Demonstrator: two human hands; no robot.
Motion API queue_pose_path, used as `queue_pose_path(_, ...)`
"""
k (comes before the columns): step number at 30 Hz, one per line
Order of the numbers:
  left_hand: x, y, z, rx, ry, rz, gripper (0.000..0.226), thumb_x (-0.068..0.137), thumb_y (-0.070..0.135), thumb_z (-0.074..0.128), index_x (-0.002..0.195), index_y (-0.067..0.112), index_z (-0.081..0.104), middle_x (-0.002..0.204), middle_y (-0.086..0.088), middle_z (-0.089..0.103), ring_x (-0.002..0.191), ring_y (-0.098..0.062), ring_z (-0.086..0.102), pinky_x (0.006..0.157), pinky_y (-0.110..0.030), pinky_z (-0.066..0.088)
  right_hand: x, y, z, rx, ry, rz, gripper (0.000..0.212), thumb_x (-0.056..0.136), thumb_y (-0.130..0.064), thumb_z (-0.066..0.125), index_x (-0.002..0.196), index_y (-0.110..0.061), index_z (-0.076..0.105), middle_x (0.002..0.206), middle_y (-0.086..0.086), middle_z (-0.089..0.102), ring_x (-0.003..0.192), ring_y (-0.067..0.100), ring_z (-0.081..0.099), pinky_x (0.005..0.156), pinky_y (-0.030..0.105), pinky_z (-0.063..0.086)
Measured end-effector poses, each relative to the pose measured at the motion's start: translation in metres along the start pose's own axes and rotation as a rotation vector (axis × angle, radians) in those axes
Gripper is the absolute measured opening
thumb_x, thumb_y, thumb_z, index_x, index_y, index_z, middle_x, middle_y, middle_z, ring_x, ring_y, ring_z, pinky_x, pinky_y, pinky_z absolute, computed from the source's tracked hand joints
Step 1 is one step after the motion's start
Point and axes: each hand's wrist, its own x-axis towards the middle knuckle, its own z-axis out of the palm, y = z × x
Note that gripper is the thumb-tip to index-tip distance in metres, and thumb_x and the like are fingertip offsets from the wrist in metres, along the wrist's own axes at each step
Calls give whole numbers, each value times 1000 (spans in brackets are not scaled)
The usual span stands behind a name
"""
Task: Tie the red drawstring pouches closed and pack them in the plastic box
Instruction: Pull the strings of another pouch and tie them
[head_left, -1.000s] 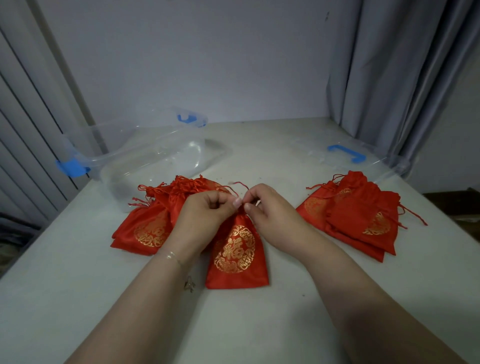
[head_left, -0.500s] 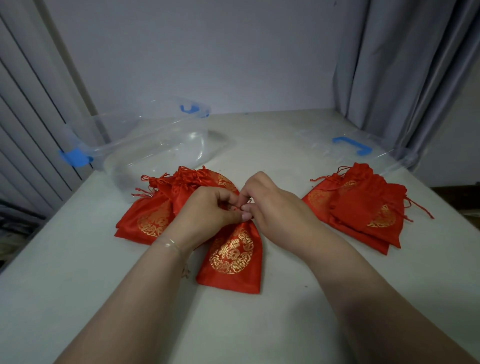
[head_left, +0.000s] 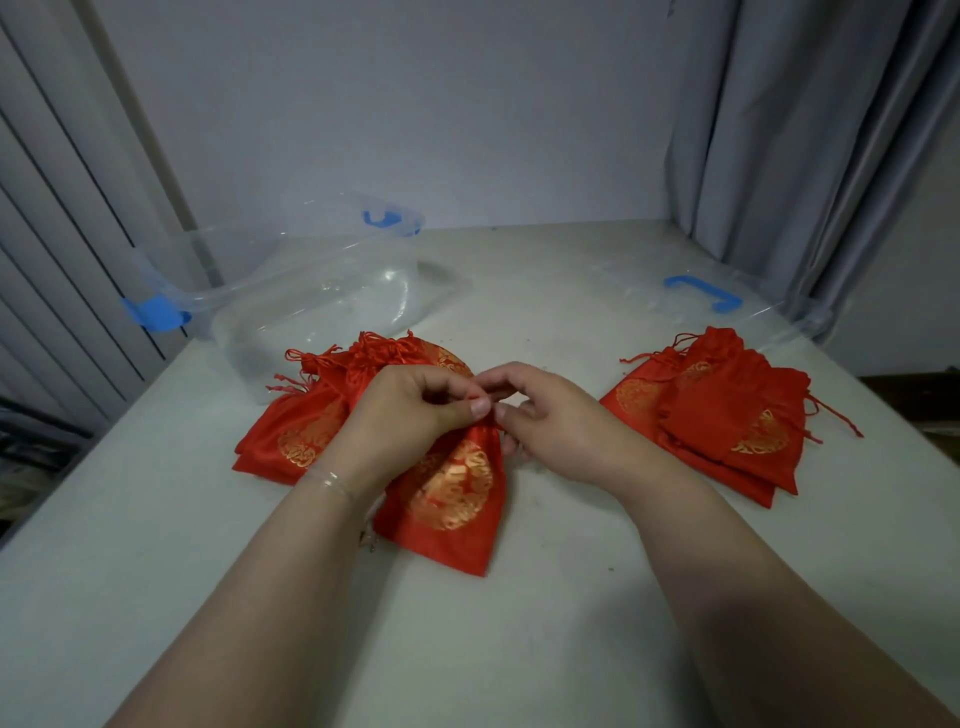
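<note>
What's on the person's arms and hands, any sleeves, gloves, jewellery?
Both forearms are bare as far as the frame shows, no sleeves in view. No gloves on either hand. The left hand has a thin, pale chain bracelet at the wrist. The right hand and its wrist show nothing worn. No rings visible.

A single head-worn view looks forward and down, close over the table (head_left: 519, 649), toward the wall.

Both hands, left hand (head_left: 410, 410) and right hand (head_left: 556, 421), pinching drawstring at neck of center red pouch (head_left: 452, 499) on white table (head_left: 519, 649); pouch piles either side, clear plastic box (head_left: 311, 306) back-left.
</note>
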Motion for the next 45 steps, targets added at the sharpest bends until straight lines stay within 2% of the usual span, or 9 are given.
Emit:
queue_pose_path(6,0,3,-1,-87,66,10,5,80,8,72,82,10,75,85,-10,73,74,-9,65,71,-18,52,1,2,-9,-121,121,-3,14,85,-19,67,91,-31,65,75,-14,63,61,-10,55,62,8,40)
queue_pose_path(9,-1,2,0,-87,110,18,6,80,11,73,84,11,76,82,-5,74,77,-8,68,75,-18,53,1,0,-10,-273,211,-51,4,86,-22,65,88,-22,69,80,-11,67,72,-1,58,69,19,44)
queue_pose_path(17,2,1,-4,-136,164,-34,9,76,7,75,81,14,76,82,-7,74,77,-9,67,71,-16,53,-3,-2,-6,-251,171,-75,21,85,-29,63,65,-31,55,59,-12,53,55,0,47,58,22,37)
queue_pose_path(23,-1,2,-6,-62,66,-36,7,78,6,74,82,12,74,88,-21,70,77,-18,63,76,-28,51,-2,2,-14,-328,203,-58,16,89,-39,57,78,-30,64,89,-9,61,68,-2,50,69,25,42)
queue_pose_path(26,-3,5,-4,-116,-2,-6,7,79,5,72,84,9,72,92,-28,66,78,-22,60,73,-29,48,-1,-4,-19,-99,217,-125,17,93,-21,55,104,-30,65,107,-8,57,68,-5,51,74,16,45)
queue_pose_path(29,-3,5,-1,-156,-46,55,10,79,2,70,85,10,70,82,-21,65,76,-20,59,67,-19,49,-2,-7,-15,4,40,-21,14,93,-14,56,102,-21,64,89,-7,64,73,0,55,73,16,45)
queue_pose_path(36,-1,5,4,-154,32,108,11,80,-1,69,85,9,70,82,-15,67,75,-21,62,67,-23,52,-1,-7,-9,-61,227,32,16,90,-29,60,79,-17,59,83,15,70,70,32,65,61,40,51)
queue_pose_path(42,-2,5,5,-81,59,99,8,81,4,70,87,9,73,85,-4,73,83,-32,68,76,-39,57,-2,-7,-11,-183,224,34,25,92,-32,55,69,-23,50,70,2,63,48,6,51,47,22,38)
queue_pose_path(45,-1,4,4,-48,57,100,11,80,3,70,86,11,74,87,-4,73,83,-23,69,74,-28,58,-1,-6,-12,-176,192,47,25,92,-32,56,69,-21,52,75,2,66,72,13,64,63,29,47)
